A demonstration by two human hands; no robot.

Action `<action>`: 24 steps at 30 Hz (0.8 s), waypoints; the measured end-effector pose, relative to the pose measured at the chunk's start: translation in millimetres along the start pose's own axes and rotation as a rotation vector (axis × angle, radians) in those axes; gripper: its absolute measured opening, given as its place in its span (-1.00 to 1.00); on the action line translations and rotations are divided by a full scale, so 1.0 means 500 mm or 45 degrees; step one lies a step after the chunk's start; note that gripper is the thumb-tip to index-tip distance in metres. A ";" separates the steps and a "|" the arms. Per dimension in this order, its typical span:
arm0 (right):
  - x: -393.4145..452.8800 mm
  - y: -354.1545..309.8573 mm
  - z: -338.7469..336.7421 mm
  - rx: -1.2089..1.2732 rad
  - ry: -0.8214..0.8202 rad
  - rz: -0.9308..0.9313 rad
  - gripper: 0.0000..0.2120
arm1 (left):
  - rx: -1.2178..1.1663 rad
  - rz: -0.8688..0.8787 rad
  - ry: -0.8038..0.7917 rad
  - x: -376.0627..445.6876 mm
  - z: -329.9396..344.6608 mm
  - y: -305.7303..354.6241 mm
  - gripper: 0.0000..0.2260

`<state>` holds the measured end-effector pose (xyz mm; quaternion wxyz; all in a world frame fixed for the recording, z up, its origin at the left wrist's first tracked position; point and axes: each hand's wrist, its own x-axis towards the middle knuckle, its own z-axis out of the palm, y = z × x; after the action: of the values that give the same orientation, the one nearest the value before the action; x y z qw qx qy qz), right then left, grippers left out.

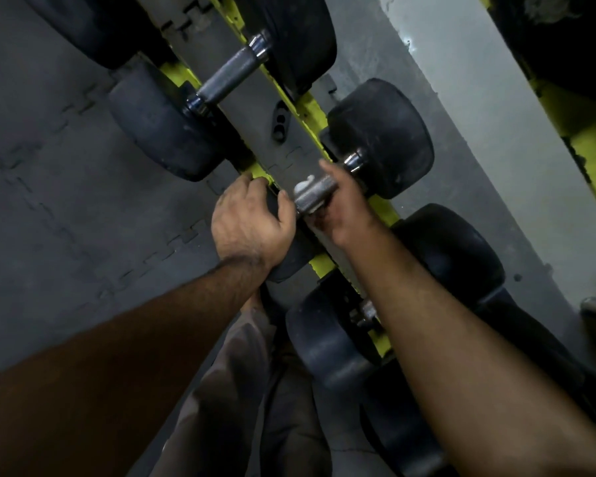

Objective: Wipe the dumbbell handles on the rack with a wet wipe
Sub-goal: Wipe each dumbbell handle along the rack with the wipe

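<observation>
Knurled steel handle (315, 194): right hand (341, 208) grip clamped round it; left hand (248, 222) grip clamped on rubber head (289, 249).

Dumbbells (381, 139) side by side across rack rails (312, 113), floor mat (49, 201) left

A gym, black dumbbells (381, 137) on a yellow-green rack (315, 115); interlocking rubber floor mats (49, 201)
</observation>
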<state>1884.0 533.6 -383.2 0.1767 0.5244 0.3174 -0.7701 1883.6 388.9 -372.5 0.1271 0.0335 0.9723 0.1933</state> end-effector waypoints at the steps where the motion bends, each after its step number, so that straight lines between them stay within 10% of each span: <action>1: 0.008 -0.009 0.001 0.103 0.022 -0.031 -0.77 | -0.003 -0.001 0.001 0.001 0.001 -0.002 -0.55; 24: 0.033 -0.002 0.018 0.308 0.045 -0.125 -0.86 | 0.002 -0.005 0.007 -0.003 0.000 0.005 -0.56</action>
<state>1871.1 529.3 -395.8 0.0686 0.5391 0.2505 -0.8011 1885.1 391.1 -371.0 0.1247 0.0310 0.9728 0.1925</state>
